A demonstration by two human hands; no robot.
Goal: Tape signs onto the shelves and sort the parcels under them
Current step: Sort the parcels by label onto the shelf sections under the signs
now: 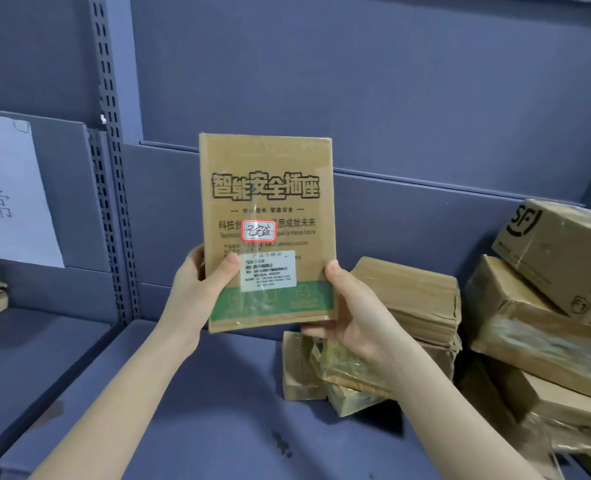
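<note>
Head view, brown printed parcel (266, 209), upright, taped

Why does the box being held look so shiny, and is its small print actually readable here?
Head view: clear tape on the box throws pale glare streaks; its big heading is sharp, but the small print on the white label blurs out. Head view: the wide lens makes the slotted upright lean; lighting is even, with soft shadows.

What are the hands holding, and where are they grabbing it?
Both hands hold a flat cardboard parcel upright: left hand grips its lower left edge, right hand its lower right corner.
</note>
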